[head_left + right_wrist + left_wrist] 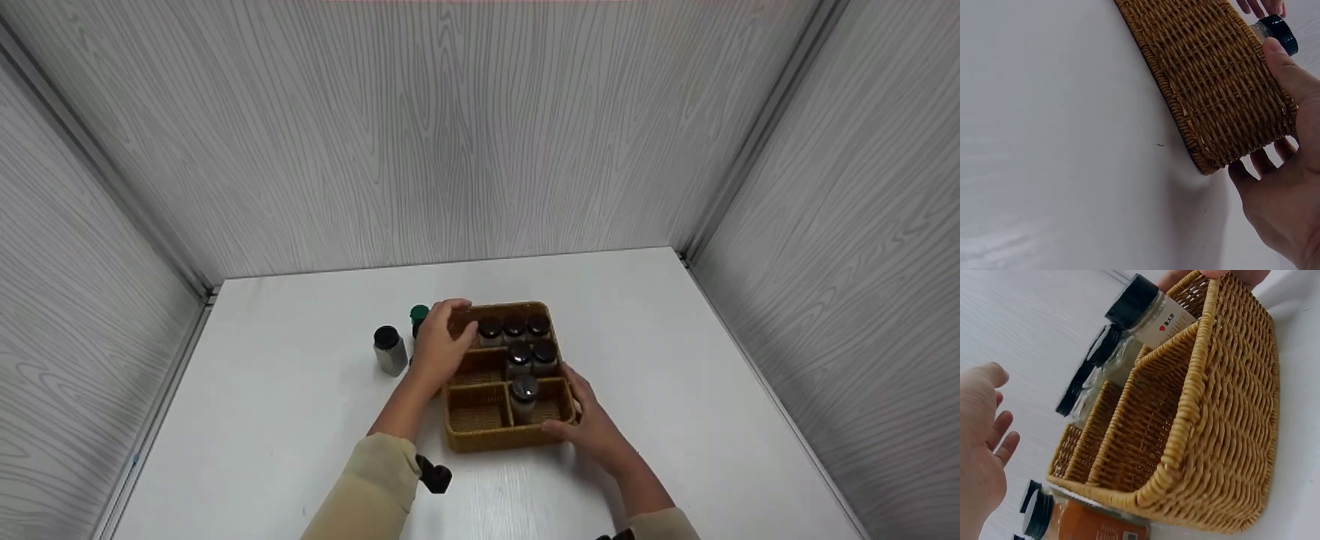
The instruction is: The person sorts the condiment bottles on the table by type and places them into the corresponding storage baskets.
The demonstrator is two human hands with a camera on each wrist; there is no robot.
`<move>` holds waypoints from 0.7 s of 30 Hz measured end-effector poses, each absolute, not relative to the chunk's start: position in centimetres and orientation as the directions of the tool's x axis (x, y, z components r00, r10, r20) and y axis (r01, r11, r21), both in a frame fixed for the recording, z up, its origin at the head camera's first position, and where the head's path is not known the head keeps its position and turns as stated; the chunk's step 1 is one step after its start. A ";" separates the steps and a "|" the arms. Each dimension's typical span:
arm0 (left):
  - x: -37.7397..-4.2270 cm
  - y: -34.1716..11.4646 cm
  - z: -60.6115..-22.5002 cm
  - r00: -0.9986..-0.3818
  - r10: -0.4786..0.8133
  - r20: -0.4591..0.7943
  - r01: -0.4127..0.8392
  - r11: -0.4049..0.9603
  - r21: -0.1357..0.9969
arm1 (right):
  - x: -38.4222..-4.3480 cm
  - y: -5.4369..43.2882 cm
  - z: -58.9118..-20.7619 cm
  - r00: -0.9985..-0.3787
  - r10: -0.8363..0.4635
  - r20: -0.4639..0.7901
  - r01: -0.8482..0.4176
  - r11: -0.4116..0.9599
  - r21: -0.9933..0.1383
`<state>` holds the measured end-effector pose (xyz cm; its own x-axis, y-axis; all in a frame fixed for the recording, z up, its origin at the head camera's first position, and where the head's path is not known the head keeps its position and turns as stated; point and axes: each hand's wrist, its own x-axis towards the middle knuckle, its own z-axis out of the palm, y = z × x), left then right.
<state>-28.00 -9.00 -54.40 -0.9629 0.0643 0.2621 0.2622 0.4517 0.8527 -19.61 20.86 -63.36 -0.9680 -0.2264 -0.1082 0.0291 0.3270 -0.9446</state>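
A brown woven basket (486, 441) with several compartments stands on the white table, a little skewed. My right hand (596, 431) grips its near right corner, thumb over the rim and fingers against the outer side, as the right wrist view also shows. My left hand (437, 346) hovers over the far left part of the basket with its fingers apart and nothing between them. Dark-capped jars stand in it: three in the back row, two in the middle, and one jar (524, 397) at the front. The label of a jar (1165, 326) faces the left wrist camera.
Left of the basket stands a grey jar (391, 358) with a black cap. A green-capped container (419, 313) is partly behind my left hand. A jar of orange powder (1089, 520) stands close beside the basket. Pale panels (450, 150) enclose the table at the back and sides.
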 end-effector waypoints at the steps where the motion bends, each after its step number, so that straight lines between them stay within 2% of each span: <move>1: -27.9 -9.2 -54.4 -0.962 0.060 0.266 0.264 0.452 0.852 | -19.7 20.9 -63.4 -0.968 -0.229 -0.105 0.024 0.331 -0.943; 8: -27.2 -11.0 -54.8 -0.962 0.048 0.270 0.263 0.439 0.859 | -20.1 20.9 -63.5 -0.966 -0.243 -0.090 -0.003 0.356 -0.934; 21: -26.4 -14.2 -56.3 -0.978 -0.006 0.208 0.186 0.431 0.883 | -20.3 21.3 -63.3 -0.965 -0.229 -0.126 0.034 0.366 -0.930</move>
<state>-26.39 -14.21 -56.31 -0.9780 -0.0058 0.2084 0.1855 0.4312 0.8830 -20.27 21.27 -63.30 -0.9652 -0.2294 -0.1257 0.0341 0.3664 -0.9298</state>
